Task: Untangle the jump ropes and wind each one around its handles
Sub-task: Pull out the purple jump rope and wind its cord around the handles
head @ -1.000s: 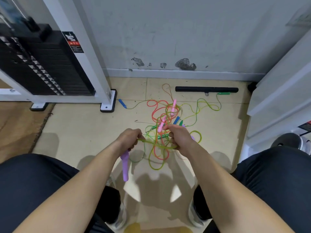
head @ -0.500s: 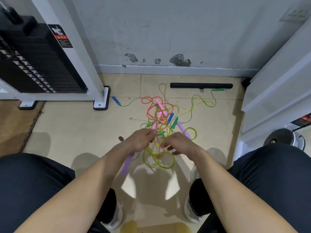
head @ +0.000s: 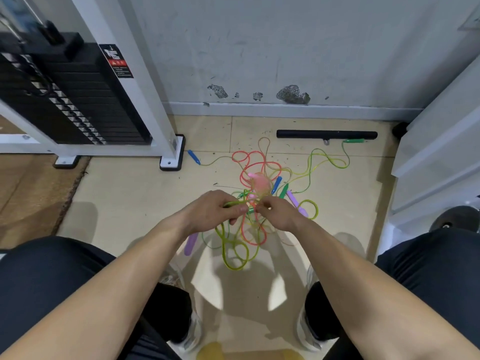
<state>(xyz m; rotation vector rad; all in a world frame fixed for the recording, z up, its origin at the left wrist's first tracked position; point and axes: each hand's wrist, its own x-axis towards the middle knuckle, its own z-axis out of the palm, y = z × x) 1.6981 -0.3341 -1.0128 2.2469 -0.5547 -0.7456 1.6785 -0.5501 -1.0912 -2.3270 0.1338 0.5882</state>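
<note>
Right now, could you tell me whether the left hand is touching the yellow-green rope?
Touching. The head view shows the left hand pinching the yellow-green rope between thumb and fingers; the right hand pinches the tangle beside it.

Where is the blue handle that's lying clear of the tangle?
In the head view, the blue handle lies up and left of the tangle, just beside the weight machine's foot.
</note>
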